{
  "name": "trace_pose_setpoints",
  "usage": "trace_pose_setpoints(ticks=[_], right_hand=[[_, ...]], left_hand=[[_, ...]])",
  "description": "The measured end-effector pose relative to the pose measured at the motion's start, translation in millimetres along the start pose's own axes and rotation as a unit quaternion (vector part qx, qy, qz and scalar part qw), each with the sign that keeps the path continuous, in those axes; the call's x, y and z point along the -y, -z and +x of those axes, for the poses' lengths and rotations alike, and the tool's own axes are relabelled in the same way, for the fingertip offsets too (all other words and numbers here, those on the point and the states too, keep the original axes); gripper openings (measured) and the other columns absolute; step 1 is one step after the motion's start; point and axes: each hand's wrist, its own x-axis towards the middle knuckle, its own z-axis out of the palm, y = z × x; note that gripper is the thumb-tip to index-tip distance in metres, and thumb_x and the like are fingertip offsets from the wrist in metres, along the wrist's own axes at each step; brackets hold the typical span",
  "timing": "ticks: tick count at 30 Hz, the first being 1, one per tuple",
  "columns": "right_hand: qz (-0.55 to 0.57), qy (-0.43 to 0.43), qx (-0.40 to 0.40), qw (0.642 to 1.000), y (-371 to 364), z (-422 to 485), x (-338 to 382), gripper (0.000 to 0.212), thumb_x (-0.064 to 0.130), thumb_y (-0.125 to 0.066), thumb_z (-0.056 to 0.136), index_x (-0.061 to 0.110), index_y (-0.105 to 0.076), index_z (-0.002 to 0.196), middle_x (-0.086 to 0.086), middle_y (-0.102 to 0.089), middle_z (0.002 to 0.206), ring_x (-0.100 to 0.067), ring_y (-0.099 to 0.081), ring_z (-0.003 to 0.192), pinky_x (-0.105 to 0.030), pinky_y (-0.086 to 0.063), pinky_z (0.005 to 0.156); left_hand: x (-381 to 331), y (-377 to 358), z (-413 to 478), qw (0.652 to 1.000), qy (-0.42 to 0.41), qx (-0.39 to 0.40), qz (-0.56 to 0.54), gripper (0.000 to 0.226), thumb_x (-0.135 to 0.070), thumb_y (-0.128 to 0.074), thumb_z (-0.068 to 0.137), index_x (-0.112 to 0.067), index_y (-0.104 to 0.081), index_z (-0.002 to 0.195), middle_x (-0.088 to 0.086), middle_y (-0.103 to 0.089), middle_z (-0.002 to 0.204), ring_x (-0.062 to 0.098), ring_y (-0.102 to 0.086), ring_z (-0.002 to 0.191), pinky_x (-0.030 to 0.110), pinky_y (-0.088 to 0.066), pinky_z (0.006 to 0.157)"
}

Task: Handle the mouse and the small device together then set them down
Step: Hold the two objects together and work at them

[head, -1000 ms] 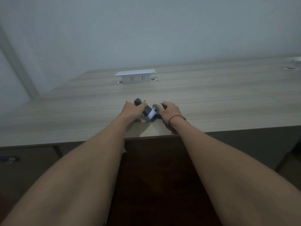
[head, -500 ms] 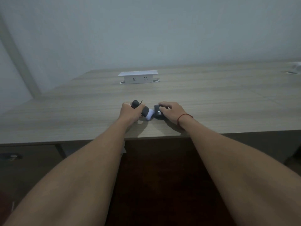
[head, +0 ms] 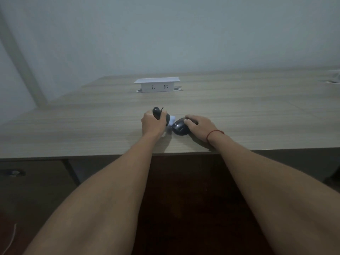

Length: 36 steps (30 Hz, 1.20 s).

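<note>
A black mouse (head: 180,128) lies on the wooden desk (head: 239,115) near its front edge. My right hand (head: 199,127) rests on the mouse's right side, fingers curled over its top. My left hand (head: 153,124) is closed around a small dark device (head: 157,113) with a thin black stub sticking up and a white end (head: 172,120) that points toward the mouse. The white end sits right beside the mouse; I cannot tell whether they touch. A red string circles my right wrist.
A white pop-up socket box (head: 157,85) stands at the desk's back middle. A pale object (head: 335,78) sits at the far right edge. Under the desk are dark panels, a small blue item (head: 12,173) at left and a white cable (head: 11,240).
My right hand has slid off to the mouse's right, so more of the mouse shows. The view has shifted slightly. The left hand still grips the device.
</note>
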Motion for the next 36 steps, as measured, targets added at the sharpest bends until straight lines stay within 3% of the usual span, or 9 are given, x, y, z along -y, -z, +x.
trace_pose_setpoints(ticks=[2, 7, 13, 18, 21, 23, 26, 31, 36], right_hand=[[0.009, 0.004, 0.014, 1.000, -1, -4, -2, 0.043, 0.049, -0.042, 0.094, 0.029, -0.058, 0.129, -0.004, -0.060, 0.134, -0.029, -0.052, 0.125, -0.046, -0.036, 0.108], [-0.079, -0.012, -0.054, 0.995, -10, -3, 3, 0.056, 0.066, -0.034, 0.089, 0.028, -0.061, 0.118, -0.010, -0.066, 0.117, -0.032, -0.056, 0.108, -0.042, -0.042, 0.094], [-0.190, -0.069, -0.104, 0.974, -21, -12, 17, 0.070, 0.071, -0.021, 0.089, 0.021, -0.058, 0.121, -0.016, -0.056, 0.112, -0.030, -0.048, 0.103, -0.041, -0.036, 0.089], [-0.099, -0.063, -0.102, 0.988, -16, -9, 16, 0.056, 0.050, -0.025, 0.097, 0.017, -0.069, 0.105, -0.016, -0.061, 0.112, -0.033, -0.053, 0.106, -0.043, -0.034, 0.095], [-0.044, -0.039, -0.063, 0.996, -16, -5, 12, 0.048, 0.055, -0.031, 0.090, 0.026, -0.070, 0.086, -0.009, -0.068, 0.101, -0.030, -0.059, 0.095, -0.043, -0.042, 0.094], [-0.043, -0.027, -0.042, 0.998, -17, -5, 12, 0.052, 0.061, -0.032, 0.086, 0.027, -0.071, 0.092, -0.003, -0.069, 0.095, -0.027, -0.060, 0.090, -0.041, -0.045, 0.089], [-0.044, -0.025, -0.030, 0.998, -18, -4, 14, 0.046, 0.056, -0.035, 0.092, 0.021, -0.065, 0.091, -0.005, -0.066, 0.095, -0.026, -0.056, 0.086, -0.036, -0.041, 0.078], [-0.042, -0.040, -0.032, 0.998, -21, 0, 18, 0.048, 0.054, -0.033, 0.095, 0.018, -0.061, 0.109, -0.010, -0.066, 0.115, -0.030, -0.058, 0.102, -0.041, -0.042, 0.091], [-0.059, -0.035, -0.051, 0.996, -26, 2, 13, 0.053, 0.057, -0.030, 0.093, 0.021, -0.061, 0.115, -0.012, -0.064, 0.118, -0.031, -0.057, 0.106, -0.042, -0.042, 0.092]], left_hand=[[1, -1, 0, 1.000, 0.011, 0.005, 0.018, 0.041, -0.035, -0.058, 0.093, -0.003, -0.059, 0.119, 0.014, -0.064, 0.116, 0.028, -0.062, 0.105, 0.033, -0.049, 0.088], [5, 10, 9, 0.999, 0.025, 0.027, -0.009, 0.038, -0.036, -0.063, 0.088, -0.002, -0.066, 0.104, 0.015, -0.071, 0.101, 0.027, -0.068, 0.090, 0.028, -0.046, 0.067], [5, 12, 3, 1.000, -0.002, 0.002, 0.030, 0.038, -0.033, -0.061, 0.091, -0.002, -0.062, 0.113, 0.013, -0.065, 0.109, 0.021, -0.059, 0.090, 0.030, -0.050, 0.079], [-1, 5, 2, 0.999, -0.022, 0.006, 0.029, 0.035, -0.031, -0.061, 0.091, -0.004, -0.062, 0.113, 0.013, -0.066, 0.110, 0.020, -0.057, 0.089, 0.029, -0.047, 0.080], [-4, 2, 5, 1.000, -0.012, -0.007, 0.022, 0.034, -0.031, -0.061, 0.092, -0.005, -0.062, 0.113, 0.012, -0.066, 0.111, 0.019, -0.056, 0.089, 0.028, -0.044, 0.079], [-4, 0, 6, 1.000, -0.006, -0.008, 0.019, 0.034, -0.031, -0.062, 0.091, -0.005, -0.063, 0.113, 0.012, -0.067, 0.111, 0.019, -0.057, 0.089, 0.027, -0.044, 0.079], [-4, -2, 7, 1.000, -0.004, 0.008, 0.004, 0.038, -0.033, -0.063, 0.090, -0.003, -0.063, 0.113, 0.012, -0.067, 0.109, 0.022, -0.061, 0.093, 0.028, -0.046, 0.079], [-2, 7, 13, 0.998, 0.013, 0.052, 0.021, 0.044, -0.037, -0.065, 0.087, -0.003, -0.061, 0.115, 0.013, -0.067, 0.110, 0.027, -0.066, 0.100, 0.041, -0.055, 0.093], [4, 8, 13, 0.997, 0.007, 0.054, 0.050, 0.047, -0.039, -0.065, 0.085, -0.003, -0.062, 0.114, 0.014, -0.068, 0.110, 0.028, -0.066, 0.099, 0.041, -0.055, 0.090]])
